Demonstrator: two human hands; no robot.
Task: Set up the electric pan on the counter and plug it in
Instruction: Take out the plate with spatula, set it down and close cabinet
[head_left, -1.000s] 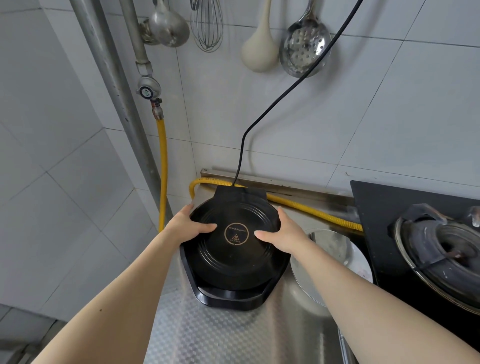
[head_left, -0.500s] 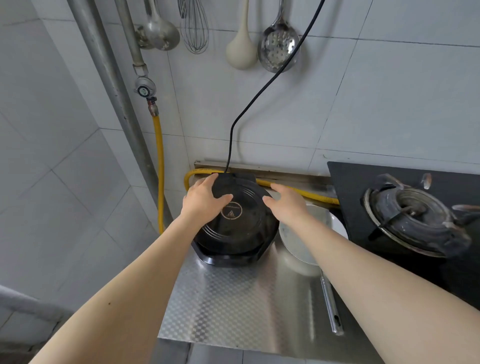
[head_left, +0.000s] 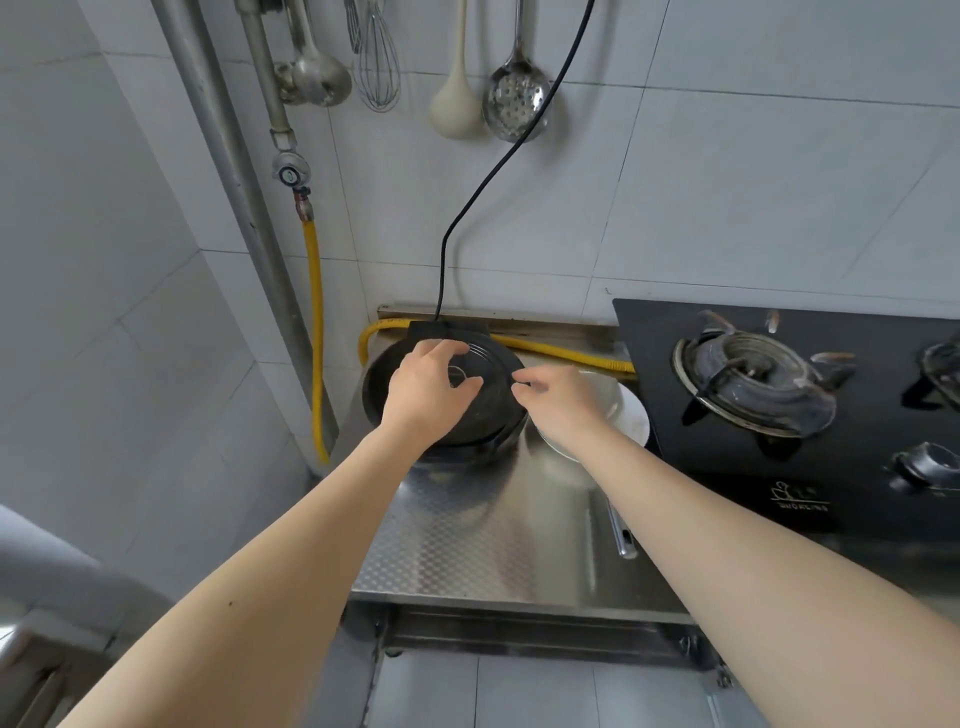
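The black round electric pan sits flat at the back left corner of the steel counter, against the wall. Its black cord rises from the rear of the pan up the tiled wall and leaves the top of the view; the plug is hidden. My left hand hovers over the pan's middle with fingers loosely spread. My right hand is at the pan's right edge, fingers curled and holding nothing.
A white plate or lid lies just right of the pan, with a metal handle in front of it. The black gas stove fills the right side. A yellow gas hose runs behind the pan. Ladles and a whisk hang above.
Both hands held the pan's sides a second ago; the pan now rests further back on the counter and both hands have let go. The view has pulled back.
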